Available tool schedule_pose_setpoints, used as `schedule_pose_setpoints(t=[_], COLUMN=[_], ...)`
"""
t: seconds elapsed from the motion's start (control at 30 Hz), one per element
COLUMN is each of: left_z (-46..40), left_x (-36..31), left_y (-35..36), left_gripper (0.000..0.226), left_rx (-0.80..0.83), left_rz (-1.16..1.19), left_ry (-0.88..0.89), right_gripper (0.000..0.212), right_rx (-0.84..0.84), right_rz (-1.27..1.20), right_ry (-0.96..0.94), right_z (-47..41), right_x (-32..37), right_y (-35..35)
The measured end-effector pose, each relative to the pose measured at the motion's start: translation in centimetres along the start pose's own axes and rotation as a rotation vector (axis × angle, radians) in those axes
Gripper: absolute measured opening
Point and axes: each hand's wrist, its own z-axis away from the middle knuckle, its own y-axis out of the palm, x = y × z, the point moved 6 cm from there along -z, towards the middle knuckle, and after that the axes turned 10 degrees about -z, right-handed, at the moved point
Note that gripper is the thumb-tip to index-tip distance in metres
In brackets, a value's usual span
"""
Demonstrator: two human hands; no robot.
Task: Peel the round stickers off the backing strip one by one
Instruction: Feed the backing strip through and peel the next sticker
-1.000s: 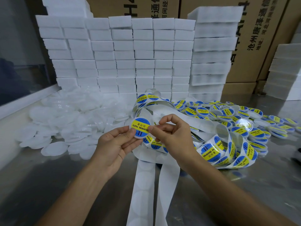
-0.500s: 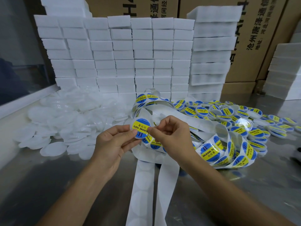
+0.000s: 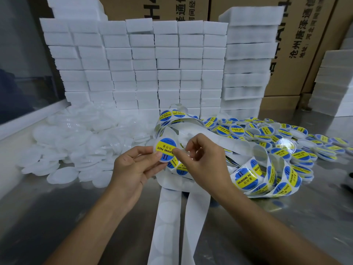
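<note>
My left hand (image 3: 133, 169) holds a round white lid bearing a blue and yellow sticker (image 3: 165, 148) between thumb and fingers, above the table. My right hand (image 3: 206, 161) pinches the lid's right edge, with the thumb on the sticker and the curled fingers behind it. Below the hands, the white backing strip (image 3: 168, 217) hangs down in two bare bands toward me. To the right, the same strip loops in coils that carry more round stickers (image 3: 246, 176).
A heap of stickered lids (image 3: 267, 131) covers the metal table (image 3: 57, 207) at the right. A pile of plain clear lids (image 3: 82, 134) lies at the left. Stacked white foam blocks (image 3: 145, 64) and cardboard boxes (image 3: 305, 35) wall off the back.
The stickered lid has turned in my hands and the right thumb has slid onto its face. Both hands stay in about the same place.
</note>
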Motion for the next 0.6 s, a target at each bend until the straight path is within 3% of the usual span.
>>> schedule_pose_setpoints(t=[0.07,0.2,0.3,0.47,0.6], left_z=[0.0,0.2,0.2,0.5,0.7], left_x=[0.1,0.1,0.1,0.4,0.1], left_y=[0.3,1.0,1.2,1.5,1.9], left_gripper=[0.031,0.030,0.017,0.012,0.005], left_rx=[0.020,0.088,0.132,0.171,0.207], left_rz=[0.046,0.115,0.136,0.111,0.075], left_ry=[-0.011,-0.022,-0.025,-0.067,-0.029], right_gripper=[0.021,0.039,0.039,0.013,0.025], right_rx=[0.022,0.090,0.106,0.056,0.077], right_rz=[-0.004,-0.002,-0.047,-0.163,-0.183], right_ry=[-0.059,-0.097,-0.074,0.041,0.071], right_z=[0.3,0.8,0.8,0.3,0.5], right_x=[0.6,1.1,1.1,0.2,0.2], right_y=[0.4,1.3,1.4,0.9,0.9])
